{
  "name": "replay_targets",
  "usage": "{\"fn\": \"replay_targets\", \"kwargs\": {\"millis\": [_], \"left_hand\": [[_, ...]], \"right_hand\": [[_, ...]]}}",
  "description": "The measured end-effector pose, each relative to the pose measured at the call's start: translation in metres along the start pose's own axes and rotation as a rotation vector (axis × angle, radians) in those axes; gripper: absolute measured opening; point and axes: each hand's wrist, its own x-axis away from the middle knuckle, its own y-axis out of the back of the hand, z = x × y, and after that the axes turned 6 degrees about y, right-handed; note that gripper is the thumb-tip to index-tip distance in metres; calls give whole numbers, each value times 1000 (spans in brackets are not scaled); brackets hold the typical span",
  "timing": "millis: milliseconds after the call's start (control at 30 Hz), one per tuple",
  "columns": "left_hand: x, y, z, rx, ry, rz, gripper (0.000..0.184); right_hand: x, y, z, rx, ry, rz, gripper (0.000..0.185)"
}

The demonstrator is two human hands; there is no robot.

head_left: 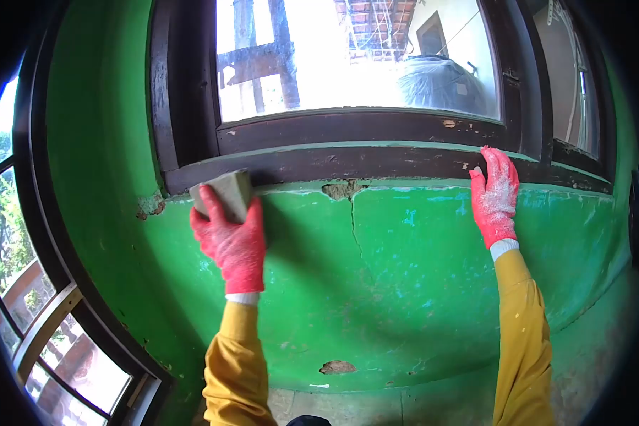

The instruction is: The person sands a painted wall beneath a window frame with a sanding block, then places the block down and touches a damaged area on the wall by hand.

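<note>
My left hand (pixel 231 245), in a dusty pink glove, grips a grey-beige sanding block (pixel 232 190). The block is tilted and lies close against the lower edge of the dark brown window frame (pixel 305 165), above the green wall (pixel 305 248); whether it touches the paint I cannot tell. My right hand (pixel 495 199), in a matching glove with white dust on its back, rests with its fingertips on the window sill's edge at the right. Its fingers are stretched out and hold nothing that I can see.
Below the sill is a chipped hole (pixel 342 189) with a crack running down. Another bare patch (pixel 337 367) sits low on the wall. A dark-framed window (pixel 21 248) stands at the left. Behind the glass is a plastic-covered object (pixel 440 84).
</note>
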Motion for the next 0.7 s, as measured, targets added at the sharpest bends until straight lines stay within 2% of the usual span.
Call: {"fn": "replay_targets", "kwargs": {"millis": [67, 133, 167, 200, 233, 300, 333, 400, 433, 467, 533, 600, 633, 700], "left_hand": [[31, -8, -26, -4, -161, 28, 97], [68, -12, -52, 54, -397, 145, 98], [81, -11, -64, 68, -404, 186, 98], [88, -9, -72, 85, -412, 223, 97], [88, -6, -73, 71, -398, 215, 97], [83, 0, -71, 99, -403, 299, 92], [80, 5, -69, 113, -414, 337, 76], [73, 10, -63, 115, -390, 450, 63], [68, 15, -62, 92, -398, 439, 63], [64, 20, -61, 117, -354, 550, 60], [52, 38, -64, 168, -231, 758, 57], [48, 36, -52, 294, -223, 796, 57], [49, 39, -45, 290, -230, 798, 57], [55, 51, -26, 472, -45, 669, 58]], "right_hand": [[3, -3, 2, -15, -2, 16, 43], [4, -7, 6, 22, -3, -62, 45], [10, -9, 18, 23, -70, -92, 47], [14, 4, 50, -56, -46, -101, 50], [20, 21, 89, -136, -24, -113, 52], [39, 34, 143, -391, 224, 12, 69], [44, 38, 174, -402, 333, 64, 76], [50, 31, 221, -480, 264, 165, 86], [49, 23, 233, -465, 218, 113, 86], [48, 14, 244, -448, 170, 59, 86], [45, -6, 263, -257, 81, 152, 81], [45, -16, 284, -141, -68, 89, 80], [42, -17, 289, -142, -75, 88, 80], [36, -19, 294, -111, -105, 61, 85]]}}
